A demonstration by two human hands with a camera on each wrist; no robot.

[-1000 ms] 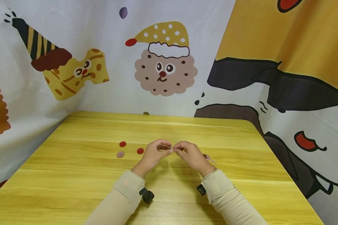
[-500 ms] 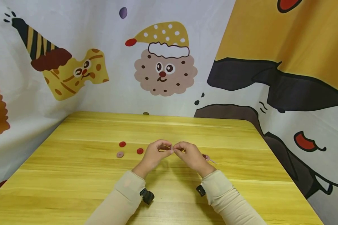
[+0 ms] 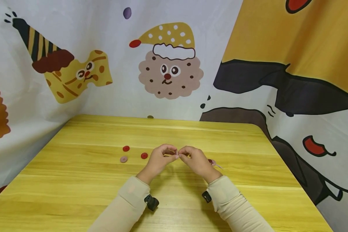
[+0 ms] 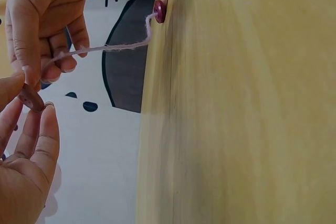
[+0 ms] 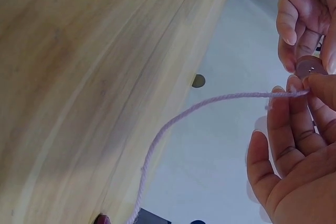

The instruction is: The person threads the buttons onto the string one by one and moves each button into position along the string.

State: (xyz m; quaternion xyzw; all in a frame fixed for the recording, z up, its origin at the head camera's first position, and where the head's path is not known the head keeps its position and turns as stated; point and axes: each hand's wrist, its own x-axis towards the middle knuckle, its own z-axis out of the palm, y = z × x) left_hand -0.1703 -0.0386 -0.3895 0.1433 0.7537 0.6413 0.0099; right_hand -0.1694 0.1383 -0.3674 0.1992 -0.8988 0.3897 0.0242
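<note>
Over the middle of the table, my left hand (image 3: pixel 158 158) and right hand (image 3: pixel 196 159) meet at the fingertips. The left thumb and fingers pinch a dull pink-brown button (image 4: pixel 31 98) by its edge, its small holes showing in the right wrist view. My right thumb and fingertips pinch the end of a pale lilac yarn (image 5: pixel 210 99) right at that button. From there the yarn drops in a curve to the table, where a dark red button (image 4: pixel 160 11) is threaded on it. A pink button (image 3: pixel 213 163) lies by the yarn's tail, beside the right wrist.
Left of the hands, two loose red buttons (image 3: pixel 126 148) (image 3: pixel 144 156) and a pale pink button (image 3: pixel 123 159) lie flat on the wooden table (image 3: pixel 75 193). A cartoon-printed cloth (image 3: pixel 110 103) hangs behind the table's far edge and along its sides.
</note>
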